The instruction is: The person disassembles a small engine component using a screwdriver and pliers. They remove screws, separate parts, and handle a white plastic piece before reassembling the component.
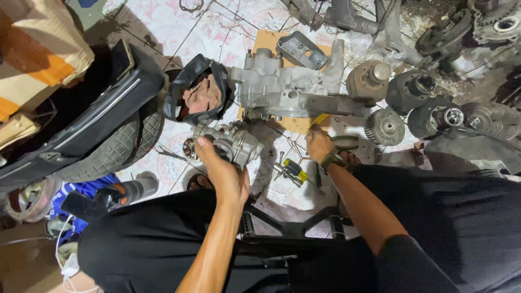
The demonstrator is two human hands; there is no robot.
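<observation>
My left hand grips a small grey metal engine part, held above the tiled floor. A large aluminium engine casing lies just beyond it on a piece of cardboard. My right hand reaches down to the floor by the casing's near edge, fingers closed around a yellow-handled tool; how much of the tool it holds is hidden. A wristwatch sits on that wrist. A yellow and black screwdriver lies on the floor between my hands.
A scooter body and tyre stand at the left. Finned cylinders and round engine parts crowd the right. A rubber boot with a rag sits by the casing. A black metal frame runs between my knees.
</observation>
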